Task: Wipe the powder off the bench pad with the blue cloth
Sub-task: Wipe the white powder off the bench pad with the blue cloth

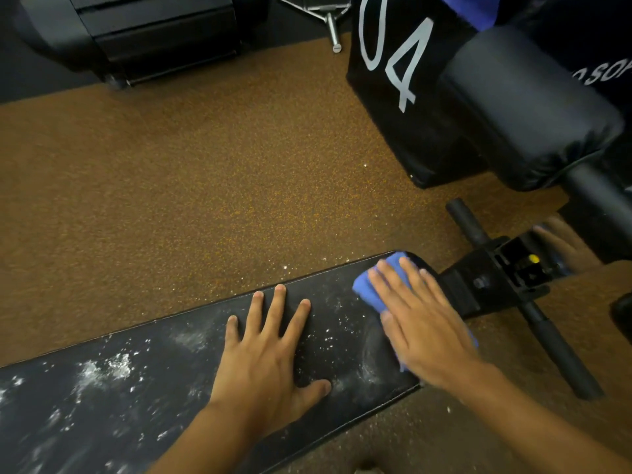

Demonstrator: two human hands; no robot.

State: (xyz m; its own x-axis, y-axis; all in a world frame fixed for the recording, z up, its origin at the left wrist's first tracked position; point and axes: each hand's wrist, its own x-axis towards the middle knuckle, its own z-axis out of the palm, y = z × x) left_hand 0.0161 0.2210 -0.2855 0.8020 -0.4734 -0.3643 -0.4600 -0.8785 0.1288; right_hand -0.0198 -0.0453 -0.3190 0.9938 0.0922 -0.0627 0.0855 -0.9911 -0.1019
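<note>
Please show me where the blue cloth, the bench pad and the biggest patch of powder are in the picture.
blue cloth (367, 290): head view, on the bare corner left of the right hand.
bench pad (164, 378): head view, on clean black surface.
powder (109, 369): head view, on the thick white patch at left.

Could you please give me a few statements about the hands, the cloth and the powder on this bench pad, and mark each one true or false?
1. The right hand lies flat on the blue cloth. True.
2. The left hand holds the cloth. False: it rests bare and spread on the bench pad, beside the cloth.
3. The bench pad is already clean. False: white powder shows on much of it, thickest toward the left.
4. The cloth is at the end of the pad near the black metal frame. True.
5. The floor is white tile. False: it is a brown speckled surface.
</note>
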